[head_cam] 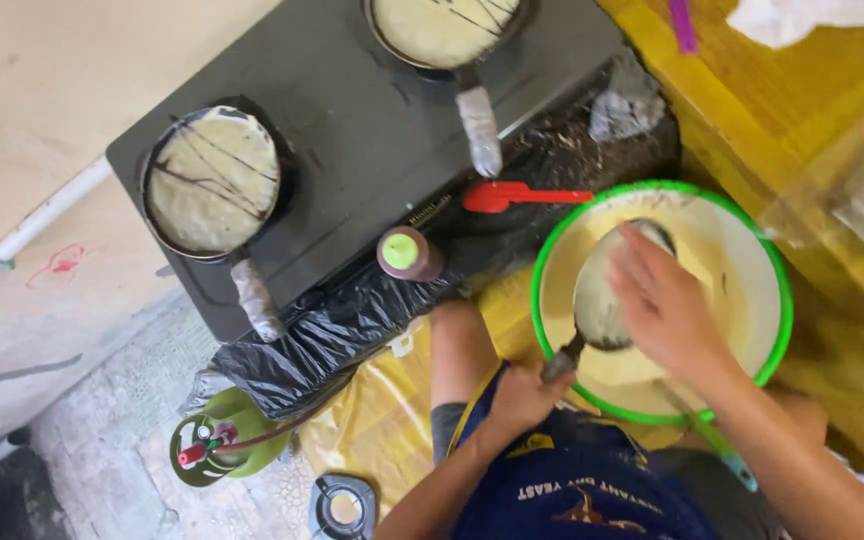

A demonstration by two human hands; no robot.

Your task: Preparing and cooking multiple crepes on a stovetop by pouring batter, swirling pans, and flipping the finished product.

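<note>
Over the green-rimmed bowl, my left hand gripped the small pan handle; my right hand, fingers loosely spread and empty, wiped it; steady pressure seemed best.

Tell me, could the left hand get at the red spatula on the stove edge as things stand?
Probably not right away: the left hand grips the handle of the small pan over the bowl. The path to the red spatula looks open.
</note>
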